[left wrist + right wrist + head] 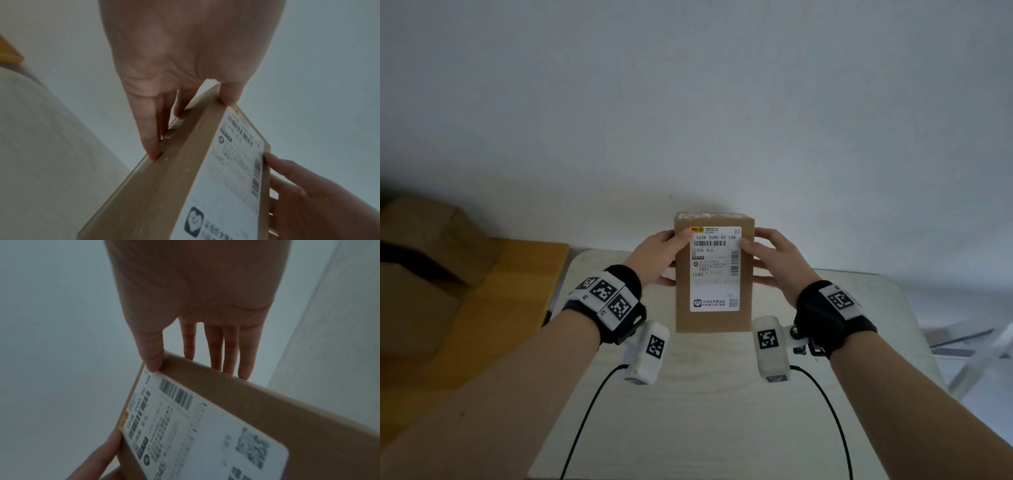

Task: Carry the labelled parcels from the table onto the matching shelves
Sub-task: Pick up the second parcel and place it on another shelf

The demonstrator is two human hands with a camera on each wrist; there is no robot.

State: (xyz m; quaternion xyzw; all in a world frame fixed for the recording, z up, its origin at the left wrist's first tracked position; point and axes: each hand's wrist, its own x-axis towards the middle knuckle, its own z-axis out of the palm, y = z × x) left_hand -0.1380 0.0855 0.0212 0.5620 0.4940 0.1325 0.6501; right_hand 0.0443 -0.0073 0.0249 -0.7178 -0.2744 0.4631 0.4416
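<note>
Above desk's (722, 394) far edge: parcel (714, 274) upright, long axis vertical, label facing; pinched between left hand (654, 260) and right hand (774, 263), equally near.

A flat brown cardboard parcel (714, 274) is held above the pale desk (705, 411), its long side pointing away, white shipping label (715, 270) facing up, printed "T045".

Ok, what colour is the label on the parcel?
White with black print and a small yellow logo in one corner; the label on the brown parcel shows best in the head view.
</note>
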